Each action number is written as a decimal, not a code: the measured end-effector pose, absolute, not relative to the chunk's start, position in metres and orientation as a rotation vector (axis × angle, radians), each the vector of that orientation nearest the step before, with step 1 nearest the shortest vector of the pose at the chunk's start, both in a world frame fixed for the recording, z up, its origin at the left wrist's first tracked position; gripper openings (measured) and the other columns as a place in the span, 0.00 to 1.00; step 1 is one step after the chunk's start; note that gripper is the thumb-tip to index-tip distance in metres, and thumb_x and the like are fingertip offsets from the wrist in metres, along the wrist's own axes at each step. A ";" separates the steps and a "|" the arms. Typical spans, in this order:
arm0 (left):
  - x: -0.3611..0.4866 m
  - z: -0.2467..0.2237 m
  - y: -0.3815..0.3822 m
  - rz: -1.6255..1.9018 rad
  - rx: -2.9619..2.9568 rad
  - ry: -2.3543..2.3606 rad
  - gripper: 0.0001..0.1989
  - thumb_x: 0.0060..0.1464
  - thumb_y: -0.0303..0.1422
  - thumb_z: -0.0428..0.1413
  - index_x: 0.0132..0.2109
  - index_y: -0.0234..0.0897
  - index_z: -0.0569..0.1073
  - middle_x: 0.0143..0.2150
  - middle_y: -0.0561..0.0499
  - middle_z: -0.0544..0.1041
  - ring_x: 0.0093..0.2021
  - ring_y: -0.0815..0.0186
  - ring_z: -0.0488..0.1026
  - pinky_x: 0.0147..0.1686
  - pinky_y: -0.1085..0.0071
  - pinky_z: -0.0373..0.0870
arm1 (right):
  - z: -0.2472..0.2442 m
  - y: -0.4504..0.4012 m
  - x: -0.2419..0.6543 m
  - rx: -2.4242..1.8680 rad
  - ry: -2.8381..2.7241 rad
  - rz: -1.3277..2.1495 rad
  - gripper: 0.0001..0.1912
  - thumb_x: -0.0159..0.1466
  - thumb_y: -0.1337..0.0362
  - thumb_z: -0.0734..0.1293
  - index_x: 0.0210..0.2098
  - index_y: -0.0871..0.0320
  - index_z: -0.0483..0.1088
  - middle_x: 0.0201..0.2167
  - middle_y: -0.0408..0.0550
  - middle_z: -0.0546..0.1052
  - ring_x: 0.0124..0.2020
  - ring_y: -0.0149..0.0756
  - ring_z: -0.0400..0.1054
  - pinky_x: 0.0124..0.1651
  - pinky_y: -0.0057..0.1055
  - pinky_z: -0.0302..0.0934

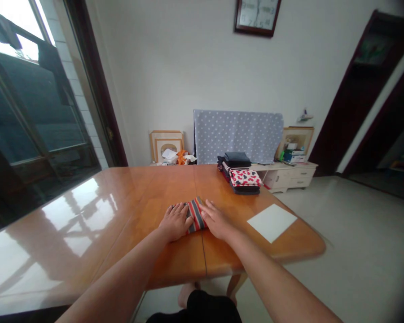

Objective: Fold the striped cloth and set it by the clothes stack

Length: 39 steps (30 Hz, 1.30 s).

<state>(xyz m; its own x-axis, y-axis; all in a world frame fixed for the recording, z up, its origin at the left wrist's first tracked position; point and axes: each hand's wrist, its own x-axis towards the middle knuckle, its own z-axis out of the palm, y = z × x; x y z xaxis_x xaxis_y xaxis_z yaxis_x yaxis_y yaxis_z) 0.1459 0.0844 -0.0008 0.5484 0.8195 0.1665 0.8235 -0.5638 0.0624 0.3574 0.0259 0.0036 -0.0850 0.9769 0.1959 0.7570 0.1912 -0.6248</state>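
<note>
Two hands on record, we confirm? Work through the scene from the left.

We start at the glass door [37, 112], whose panes reflect across the wooden table [148, 188]. Beyond the table's far edge, picture frames [166, 144] lean against the wall.

And the hands?

We find the left hand [173, 221] palm down on the tabletop, fingers spread, its inner edge touching the folded striped cloth [195, 215]. That cloth, banded in red, grey and dark tones, lies between both hands, on the table's centre seam.

Grip status?

Neither hand is closed. We record both as open and flat. The right hand [217, 220] mirrors the left, with its fingers lying against the cloth's right side. We see pressure at most, and no fingers wrapped around the cloth.

What lies further right?

We note a stack of folded garments [242, 179] at the far edge of the table, with a red-and-white patterned piece near the middle. A white sheet [272, 222] lies flat nearer the right edge, well apart from the right hand. Past the table stands a low white cabinet [287, 176].
</note>
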 end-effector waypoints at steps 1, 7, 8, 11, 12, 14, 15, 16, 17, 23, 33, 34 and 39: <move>0.146 -0.001 0.085 -0.271 -2.745 -1.446 0.34 0.68 0.49 0.40 0.72 0.34 0.59 0.73 0.36 0.58 0.73 0.50 0.53 0.70 0.49 0.47 | 0.004 0.021 0.356 -1.668 -1.936 0.476 0.28 0.75 0.49 0.51 0.71 0.48 0.58 0.75 0.47 0.48 0.76 0.42 0.37 0.74 0.46 0.36; 0.139 0.003 0.090 -0.122 -2.775 -1.319 0.28 0.70 0.46 0.39 0.70 0.42 0.62 0.75 0.41 0.56 0.74 0.51 0.51 0.69 0.48 0.47 | 0.006 0.012 0.355 -1.765 -1.961 0.457 0.28 0.75 0.50 0.50 0.72 0.45 0.55 0.75 0.46 0.50 0.76 0.45 0.36 0.73 0.51 0.35; 0.138 0.006 0.092 -0.071 -2.798 -1.275 0.27 0.70 0.46 0.39 0.69 0.45 0.65 0.75 0.43 0.55 0.74 0.51 0.51 0.69 0.48 0.47 | 0.005 0.012 0.355 -1.757 -1.961 0.461 0.28 0.75 0.50 0.50 0.72 0.45 0.55 0.75 0.46 0.50 0.76 0.45 0.36 0.73 0.51 0.35; 0.141 0.020 0.099 0.006 -2.870 -1.296 0.28 0.69 0.50 0.37 0.67 0.46 0.66 0.74 0.42 0.59 0.72 0.52 0.56 0.67 0.52 0.52 | 0.004 0.013 0.356 -1.743 -1.946 0.473 0.28 0.75 0.50 0.51 0.72 0.44 0.55 0.75 0.45 0.50 0.76 0.46 0.35 0.73 0.52 0.34; 0.144 0.025 0.103 -0.001 -2.896 -1.345 0.31 0.69 0.52 0.35 0.67 0.44 0.66 0.71 0.41 0.63 0.70 0.52 0.61 0.65 0.53 0.56 | 0.004 0.013 0.356 -1.739 -1.940 0.475 0.28 0.75 0.50 0.51 0.72 0.43 0.54 0.75 0.44 0.50 0.76 0.46 0.36 0.73 0.52 0.35; 0.153 0.034 0.111 -0.063 -2.929 -1.453 0.35 0.67 0.56 0.34 0.65 0.41 0.67 0.66 0.38 0.71 0.65 0.52 0.68 0.61 0.56 0.61 | 0.003 0.013 0.356 -1.730 -1.932 0.472 0.28 0.75 0.50 0.51 0.72 0.42 0.54 0.75 0.45 0.50 0.76 0.48 0.36 0.72 0.54 0.36; 0.159 0.037 0.116 -0.106 -2.939 -1.488 0.36 0.66 0.58 0.35 0.63 0.39 0.69 0.63 0.38 0.74 0.62 0.51 0.71 0.59 0.57 0.63 | 0.003 0.012 0.356 -1.724 -1.929 0.468 0.28 0.75 0.50 0.51 0.72 0.42 0.54 0.75 0.46 0.51 0.76 0.49 0.36 0.72 0.54 0.36; 0.164 0.039 0.121 -0.143 -2.950 -1.504 0.36 0.65 0.59 0.36 0.60 0.39 0.71 0.60 0.38 0.75 0.60 0.51 0.72 0.58 0.58 0.64 | 0.003 0.011 0.356 -1.714 -1.926 0.463 0.28 0.75 0.50 0.51 0.72 0.42 0.53 0.75 0.47 0.52 0.76 0.50 0.36 0.72 0.55 0.37; 0.169 0.040 0.126 -0.177 -2.958 -1.510 0.35 0.64 0.59 0.38 0.58 0.38 0.73 0.58 0.38 0.77 0.59 0.51 0.73 0.57 0.59 0.65 | 0.003 0.010 0.357 -1.703 -1.921 0.458 0.28 0.75 0.50 0.51 0.72 0.42 0.54 0.74 0.48 0.52 0.76 0.50 0.37 0.72 0.55 0.37; 0.188 0.035 0.153 -0.273 -3.010 -1.465 0.35 0.61 0.60 0.43 0.49 0.34 0.77 0.50 0.38 0.80 0.51 0.52 0.76 0.48 0.64 0.68 | 0.005 0.007 0.360 -1.649 -1.871 0.458 0.27 0.74 0.50 0.52 0.70 0.44 0.60 0.73 0.49 0.56 0.75 0.50 0.42 0.72 0.55 0.39; 0.190 0.039 0.181 -0.155 -3.078 -1.845 0.33 0.40 0.67 0.58 0.26 0.37 0.72 0.22 0.52 0.72 0.27 0.62 0.68 0.26 0.69 0.55 | 0.003 0.009 0.360 -1.616 -1.798 0.409 0.27 0.72 0.51 0.56 0.68 0.47 0.63 0.70 0.49 0.63 0.72 0.50 0.51 0.72 0.51 0.42; 0.191 0.041 0.181 -0.105 -3.111 -1.871 0.33 0.40 0.66 0.59 0.25 0.37 0.71 0.21 0.52 0.72 0.26 0.63 0.67 0.26 0.69 0.54 | 0.002 0.009 0.359 -1.615 -1.778 0.411 0.28 0.72 0.51 0.57 0.69 0.49 0.61 0.70 0.50 0.63 0.72 0.50 0.52 0.72 0.50 0.42; 0.192 0.053 0.178 -0.044 -3.194 -2.076 0.30 0.37 0.63 0.62 0.27 0.38 0.74 0.27 0.49 0.79 0.30 0.59 0.73 0.26 0.69 0.61 | -0.001 0.011 0.359 -1.644 -1.709 0.446 0.38 0.69 0.52 0.61 0.73 0.61 0.51 0.71 0.59 0.60 0.73 0.51 0.50 0.73 0.48 0.42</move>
